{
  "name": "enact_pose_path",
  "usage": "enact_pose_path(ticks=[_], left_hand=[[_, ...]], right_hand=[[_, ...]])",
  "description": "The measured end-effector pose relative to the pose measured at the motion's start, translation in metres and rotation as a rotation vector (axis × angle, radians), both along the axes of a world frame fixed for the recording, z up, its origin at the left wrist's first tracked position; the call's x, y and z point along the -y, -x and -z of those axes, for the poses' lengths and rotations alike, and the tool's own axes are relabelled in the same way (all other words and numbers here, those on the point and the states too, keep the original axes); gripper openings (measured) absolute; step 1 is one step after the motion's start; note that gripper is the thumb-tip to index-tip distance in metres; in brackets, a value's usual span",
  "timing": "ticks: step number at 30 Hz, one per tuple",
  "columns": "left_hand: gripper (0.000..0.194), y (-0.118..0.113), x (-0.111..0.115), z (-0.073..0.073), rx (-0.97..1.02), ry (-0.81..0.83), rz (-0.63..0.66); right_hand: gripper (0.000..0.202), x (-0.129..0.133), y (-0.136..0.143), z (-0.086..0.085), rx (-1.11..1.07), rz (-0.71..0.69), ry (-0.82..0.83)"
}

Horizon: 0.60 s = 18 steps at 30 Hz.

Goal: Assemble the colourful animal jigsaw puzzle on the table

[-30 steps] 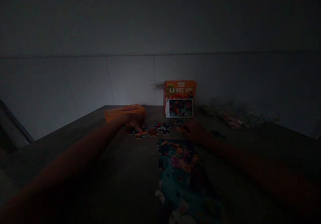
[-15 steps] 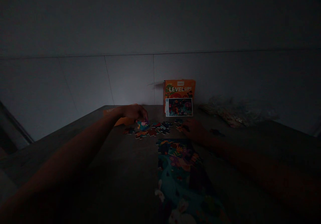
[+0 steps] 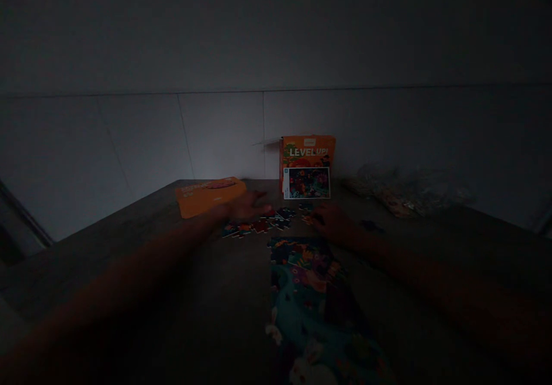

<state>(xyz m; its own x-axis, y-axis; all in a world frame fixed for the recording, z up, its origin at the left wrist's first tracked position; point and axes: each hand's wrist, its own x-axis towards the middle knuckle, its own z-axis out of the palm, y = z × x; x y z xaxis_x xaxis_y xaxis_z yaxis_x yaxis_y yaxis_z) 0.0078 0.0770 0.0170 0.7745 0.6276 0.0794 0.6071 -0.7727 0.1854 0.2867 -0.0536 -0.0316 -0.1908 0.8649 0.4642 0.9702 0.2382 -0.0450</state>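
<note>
My left hand point(image 3: 248, 204) reaches over the left end of a scatter of loose jigsaw pieces point(image 3: 261, 226). Its fingers are spread and slightly smeared by motion; I see nothing gripped in them. My right hand point(image 3: 332, 219) rests low at the right end of the scatter, its bent fingertips against small orange and dark pieces point(image 3: 307, 218). Darkness hides whether it pinches one. Closer to me lies a joined section of the jigsaw puzzle point(image 3: 302, 299), with white rabbits, a teal band and purple and orange shapes.
An orange "LEVEL UP!" box point(image 3: 308, 149) stands by the wall, a picture card point(image 3: 307, 183) leaning on its front. An orange sheet point(image 3: 207, 196) lies at the left. Clear plastic bags point(image 3: 414, 192) lie at the back right. A dark piece point(image 3: 371, 226) sits right of my right hand.
My left hand has moved right and opened its fingers. The teal and pink piece under it no longer shows, and more of the orange sheet is uncovered. My right hand stays nearly still.
</note>
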Motion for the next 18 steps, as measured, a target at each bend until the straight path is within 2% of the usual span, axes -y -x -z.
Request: enact_pose_path(ticks=[3,5,8,11,14,18], left_hand=[[0.047,-0.021,0.011,0.028,0.02,-0.048,0.016],[0.04,-0.027,0.014,0.037,0.034,-0.069,0.039],[0.035,-0.027,0.015,0.037,0.082,-0.114,0.085],[0.039,-0.026,0.017,0.034,0.13,-0.157,0.173],[0.037,-0.027,0.019,0.034,0.126,-0.146,0.29],[0.036,-0.028,0.021,0.032,0.135,-0.119,0.35]], right_hand=[[0.023,0.001,0.001,-0.001,0.0,-0.002,-0.002],[0.022,0.002,0.001,-0.001,0.001,-0.002,-0.003],[0.022,0.003,0.002,-0.001,0.005,0.0,-0.006],[0.022,0.003,0.003,-0.001,0.024,0.004,-0.012],[0.022,0.004,0.004,-0.003,0.062,-0.006,-0.02],[0.024,0.006,0.007,-0.007,0.141,-0.067,-0.038]])
